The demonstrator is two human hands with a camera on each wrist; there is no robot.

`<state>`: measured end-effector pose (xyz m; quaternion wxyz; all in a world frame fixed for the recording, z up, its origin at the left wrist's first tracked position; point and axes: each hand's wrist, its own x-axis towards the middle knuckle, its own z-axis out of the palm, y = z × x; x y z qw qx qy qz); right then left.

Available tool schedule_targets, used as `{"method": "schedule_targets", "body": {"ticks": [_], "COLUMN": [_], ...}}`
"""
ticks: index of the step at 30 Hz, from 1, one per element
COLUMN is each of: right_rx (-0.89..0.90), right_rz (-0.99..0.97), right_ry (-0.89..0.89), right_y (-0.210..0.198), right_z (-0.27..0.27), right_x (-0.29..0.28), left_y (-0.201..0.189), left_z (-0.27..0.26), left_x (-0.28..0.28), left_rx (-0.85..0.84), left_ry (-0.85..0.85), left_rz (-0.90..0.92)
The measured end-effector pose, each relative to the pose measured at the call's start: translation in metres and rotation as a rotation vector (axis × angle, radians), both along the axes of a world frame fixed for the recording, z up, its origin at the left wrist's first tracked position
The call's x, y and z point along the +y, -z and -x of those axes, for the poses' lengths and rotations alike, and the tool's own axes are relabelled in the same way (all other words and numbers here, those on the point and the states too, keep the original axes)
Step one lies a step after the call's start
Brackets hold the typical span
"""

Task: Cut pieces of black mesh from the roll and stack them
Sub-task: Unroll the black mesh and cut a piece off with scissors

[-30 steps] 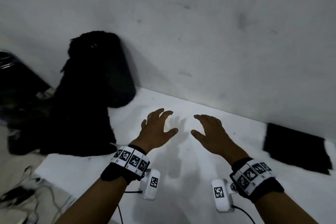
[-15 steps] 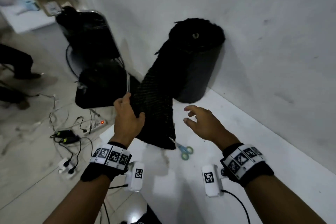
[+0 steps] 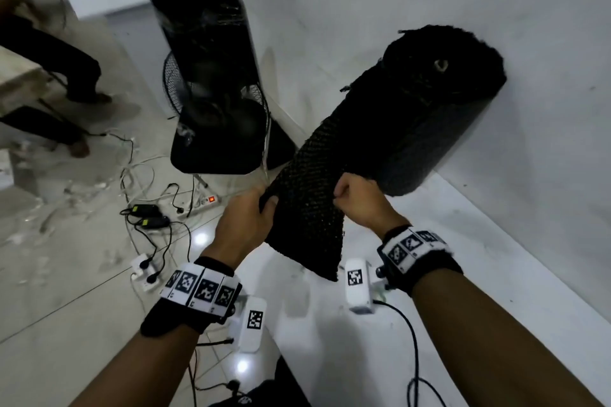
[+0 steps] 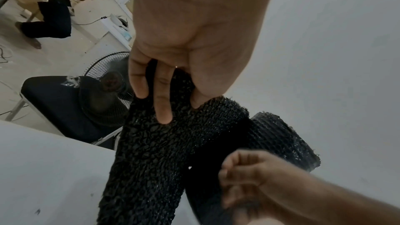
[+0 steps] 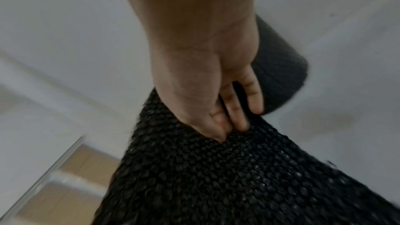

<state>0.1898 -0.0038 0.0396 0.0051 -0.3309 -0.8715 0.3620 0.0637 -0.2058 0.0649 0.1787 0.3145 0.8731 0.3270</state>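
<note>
Both hands grip the loose mesh strip (image 3: 310, 208) — left hand (image 3: 244, 221), right hand (image 3: 358, 200) — off the roll (image 3: 439, 116).

Black chair (image 3: 211, 82) w/ fan (image 3: 215, 109) on floor, power strip (image 3: 206, 201) & cables nearby.

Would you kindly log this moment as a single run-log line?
stage: unrolling | left hand: grips mesh strip | right hand: grips mesh strip | roll: leaning on wall | cut: not started
</note>
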Motion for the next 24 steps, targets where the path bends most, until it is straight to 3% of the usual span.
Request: {"method": "schedule_targets", "body": {"ticks": [3, 6, 11, 16, 20, 24], "right_rx": [-0.302, -0.429, -0.377, -0.388, -0.208, 0.218], "right_rz": [0.020, 0.016, -0.083, -0.149, -0.047, -0.148], "right_ry": [-0.080, -0.137, -0.085, -0.082, -0.012, -0.004], "right_y": [0.046, 0.093, 0.130, 0.132, 0.104, 0.025], "right_z": [-0.030, -0.072, -0.106, -0.107, -0.090, -0.030], "right_x": [-0.005, -0.023, -0.033, -0.024, -0.011, -0.008], "left_y": [-0.002, -0.002, -0.003, -0.004, -0.010, -0.018], "left_z": [0.003, 0.006, 0.002, 0.002, 0.003, 0.005], "left_x": [0.001, 0.002, -0.002, -0.008, -0.013, -0.020], "left_rx": [0.016, 0.017, 0.039, 0.045, 0.051, 0.066], "left_ry": [0.023, 0.043, 0.051, 0.052, 0.032, 0.034], "left_rz": [-0.007, -0.017, 0.023, 0.021, -0.021, -0.043]}}
